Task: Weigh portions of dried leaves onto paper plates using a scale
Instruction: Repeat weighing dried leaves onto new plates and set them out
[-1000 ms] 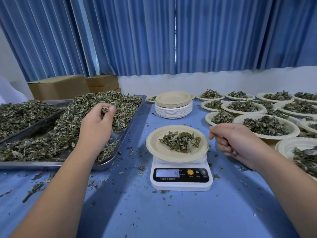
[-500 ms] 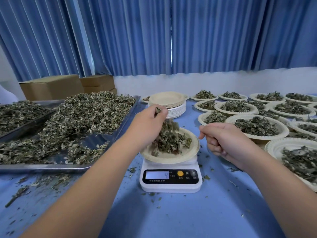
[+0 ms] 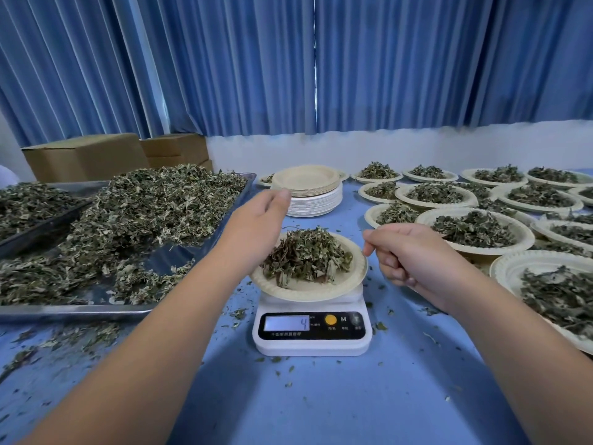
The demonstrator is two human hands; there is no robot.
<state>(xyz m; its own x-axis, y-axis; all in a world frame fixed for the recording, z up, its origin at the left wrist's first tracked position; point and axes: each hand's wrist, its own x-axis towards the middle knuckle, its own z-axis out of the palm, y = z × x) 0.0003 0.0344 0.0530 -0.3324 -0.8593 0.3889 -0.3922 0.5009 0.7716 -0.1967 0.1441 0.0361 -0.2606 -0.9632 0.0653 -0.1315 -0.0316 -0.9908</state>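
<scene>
At 9 o'clock off plate [image 3: 321, 292], grab leaves [image 3: 154, 207] from tray [image 3: 80, 311] with nearer left hand [image 3: 256, 220], flat, empty; right hand [image 3: 414, 252] curled, empty-looking.

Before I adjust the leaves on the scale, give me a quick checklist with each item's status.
1. The paper plate sits on the scale: ok.
2. The leaf heap lies inside the rim: ok.
3. The left hand is open and empty: ok.
4. The right hand is off the rim: cannot tell; its thumb is right at it.
5. Reading settled: cannot tell; the display shows 4.
</scene>
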